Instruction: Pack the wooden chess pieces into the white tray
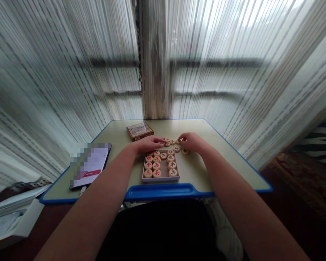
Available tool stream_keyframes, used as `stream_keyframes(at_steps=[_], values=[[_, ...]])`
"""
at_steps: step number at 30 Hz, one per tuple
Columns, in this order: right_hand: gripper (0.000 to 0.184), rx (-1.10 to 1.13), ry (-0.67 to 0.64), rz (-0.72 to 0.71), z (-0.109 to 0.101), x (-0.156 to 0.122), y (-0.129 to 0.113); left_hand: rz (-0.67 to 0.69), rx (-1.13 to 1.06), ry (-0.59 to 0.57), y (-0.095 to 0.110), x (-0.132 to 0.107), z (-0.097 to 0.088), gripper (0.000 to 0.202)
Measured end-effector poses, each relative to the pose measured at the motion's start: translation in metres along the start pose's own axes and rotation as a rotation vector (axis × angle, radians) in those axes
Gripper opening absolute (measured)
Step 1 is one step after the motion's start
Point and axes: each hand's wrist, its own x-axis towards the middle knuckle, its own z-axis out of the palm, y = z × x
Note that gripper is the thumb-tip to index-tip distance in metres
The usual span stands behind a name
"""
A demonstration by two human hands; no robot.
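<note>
An open shallow box [161,178] stands near the table's front edge, holding several round wooden Chinese chess pieces [157,165] with red or black characters. Past its far rim, my left hand [150,144] reaches over loose pieces [167,143], its fingers stretched out and partly covering some of them. To its right, my right hand [192,141] has its thumb and fingers closed at the edge of a Chinese chess piece [178,141]. Two more pieces, a near one [176,149] and another [185,151] under the right wrist, lie beside the box.
The box lid [139,130] lies at the back left of the pale table [220,159] with its blue rim. A tablet [93,166] with a lit screen rests at the left edge, a cable beside it. A white drawer or box [29,221] stands at lower left; curtains [157,65] hang behind.
</note>
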Motion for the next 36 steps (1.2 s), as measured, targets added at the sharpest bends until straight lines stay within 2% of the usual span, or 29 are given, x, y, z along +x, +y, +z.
stream_keyframes(at_steps=[5, 12, 16, 18, 21, 23, 27, 31, 36], values=[[0.029, -0.013, 0.005, 0.024, 0.001, 0.002, 0.002, -0.005, 0.004, 0.06, -0.002, 0.002, 0.001, 0.039], [0.034, -0.009, 0.001, 0.045, 0.002, 0.003, 0.002, -0.029, 0.037, 0.076, -0.007, 0.006, -0.001, 0.043], [0.028, -0.001, 0.023, 0.02, 0.004, 0.003, 0.002, -0.022, 0.025, 0.09, -0.007, 0.006, -0.001, 0.043], [0.025, 0.016, 0.074, 0.006, 0.002, 0.001, 0.001, -0.025, 0.011, 0.087, -0.007, 0.006, -0.001, 0.044], [0.023, 0.12, 0.171, -0.12, -0.005, -0.004, -0.007, -0.026, -0.005, 0.079, -0.007, 0.006, -0.002, 0.043], [0.024, 0.221, 0.185, -0.25, -0.009, -0.01, -0.016, -0.015, -0.015, 0.07, -0.008, 0.007, -0.002, 0.043], [0.025, 0.322, 0.088, -0.418, -0.007, -0.02, -0.034, 0.032, -0.02, 0.058, -0.011, 0.009, -0.004, 0.044], [0.021, 0.329, -0.049, -0.506, 0.001, -0.024, -0.043, 0.038, -0.029, 0.037, -0.013, 0.01, -0.005, 0.045], [0.022, 0.322, -0.064, -0.551, 0.002, -0.025, -0.046, 0.041, -0.028, 0.037, -0.013, 0.011, -0.006, 0.043]])
